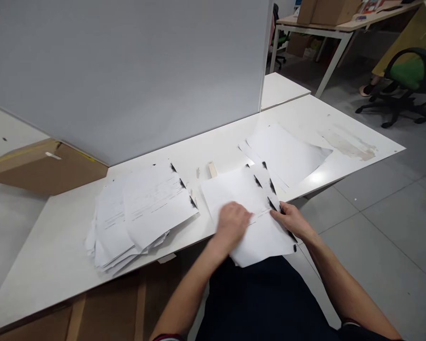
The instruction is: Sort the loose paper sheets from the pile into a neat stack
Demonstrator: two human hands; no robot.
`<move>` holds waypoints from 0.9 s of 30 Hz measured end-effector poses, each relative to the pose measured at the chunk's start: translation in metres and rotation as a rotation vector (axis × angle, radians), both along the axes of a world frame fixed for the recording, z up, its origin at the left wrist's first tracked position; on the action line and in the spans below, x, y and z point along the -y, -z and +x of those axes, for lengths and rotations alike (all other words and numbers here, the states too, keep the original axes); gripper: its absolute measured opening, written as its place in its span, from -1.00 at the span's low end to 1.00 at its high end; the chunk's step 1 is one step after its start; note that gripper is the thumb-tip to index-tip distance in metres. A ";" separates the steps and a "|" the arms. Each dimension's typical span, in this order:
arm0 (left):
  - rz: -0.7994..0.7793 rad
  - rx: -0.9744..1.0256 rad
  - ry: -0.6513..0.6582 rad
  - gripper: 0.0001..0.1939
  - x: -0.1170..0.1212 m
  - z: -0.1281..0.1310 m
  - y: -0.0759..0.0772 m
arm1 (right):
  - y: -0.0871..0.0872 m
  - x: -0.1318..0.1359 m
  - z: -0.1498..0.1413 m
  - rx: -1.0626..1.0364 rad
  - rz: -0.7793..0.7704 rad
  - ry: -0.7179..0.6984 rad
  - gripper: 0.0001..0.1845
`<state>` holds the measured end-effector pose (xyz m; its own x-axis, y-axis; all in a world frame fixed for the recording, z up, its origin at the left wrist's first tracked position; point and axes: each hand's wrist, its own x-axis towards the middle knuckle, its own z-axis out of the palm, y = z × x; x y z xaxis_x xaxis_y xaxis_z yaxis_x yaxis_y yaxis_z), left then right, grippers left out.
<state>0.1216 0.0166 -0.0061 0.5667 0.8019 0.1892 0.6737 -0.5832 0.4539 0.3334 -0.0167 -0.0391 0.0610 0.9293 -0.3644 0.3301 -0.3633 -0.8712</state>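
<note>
My right hand [294, 219] pinches the right edge of printed sheets of paper [262, 241] that overhang the table's front edge above my lap, its thumb on top. These sheets have black smudged marks along their right side. On top of the paper rests my left hand [233, 225], its fingers curled together and slightly blurred; whether anything is between them is hidden. To the left lies an untidy stack of printed sheets [142, 213] with similar black marks. Farther right, a few mostly blank sheets [284, 151] lie spread on the table.
The white table [67, 237] meets a grey upright panel [145, 71] at the back. A small cream-coloured bar [212, 169] lies behind the paper. A cardboard box [53, 166] stands at the left. Beyond are another desk [314, 29], a green chair [408, 73] and a person's foot [367, 90].
</note>
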 end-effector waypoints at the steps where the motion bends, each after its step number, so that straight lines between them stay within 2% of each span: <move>1: 0.076 -0.054 -0.144 -0.76 -0.013 -0.019 0.000 | 0.000 0.000 0.003 0.030 -0.003 -0.009 -0.73; 4: 0.148 -0.073 -0.312 -0.73 -0.040 -0.077 -0.003 | -0.002 -0.002 0.010 0.152 0.029 -0.023 -0.70; 7: 0.176 -0.043 -0.405 -0.68 -0.041 -0.118 -0.004 | -0.002 -0.005 0.010 0.226 0.047 -0.057 -0.64; 10: 0.183 -0.120 -0.416 -0.74 -0.031 -0.127 -0.002 | -0.005 -0.006 0.011 0.255 0.077 -0.127 -0.65; 12: 0.145 -0.144 -0.362 -0.74 -0.030 -0.120 -0.002 | -0.014 -0.006 0.016 0.314 0.135 -0.176 -0.68; 13: 0.123 -0.125 -0.339 -0.68 -0.031 -0.114 -0.002 | -0.022 -0.007 0.019 0.359 0.170 -0.203 -0.69; 15: 0.092 -0.035 -0.321 -0.45 -0.039 -0.102 -0.007 | -0.046 -0.011 0.027 0.450 0.240 -0.276 -0.74; 17: 0.067 0.104 -0.324 -0.24 -0.050 -0.092 -0.017 | -0.080 -0.019 0.032 0.540 0.313 -0.378 -0.80; 19: 0.020 0.286 -0.318 -0.11 -0.061 -0.084 -0.030 | -0.119 -0.030 0.031 0.643 0.393 -0.492 -0.82; 21: -0.036 0.502 -0.317 -0.08 -0.070 -0.080 -0.041 | -0.157 -0.044 0.022 0.760 0.467 -0.609 -0.84; 22: -0.061 0.618 -0.321 -0.10 -0.074 -0.080 -0.046 | -0.174 -0.051 0.015 0.822 0.500 -0.668 -0.85; 24: -0.099 0.831 -0.362 -0.28 -0.077 -0.082 -0.050 | -0.199 -0.066 -0.001 0.952 0.556 -0.758 -0.85; 27: -0.144 1.033 -0.495 -0.61 -0.076 -0.091 -0.044 | -0.213 -0.087 -0.020 1.074 0.611 -0.812 -0.87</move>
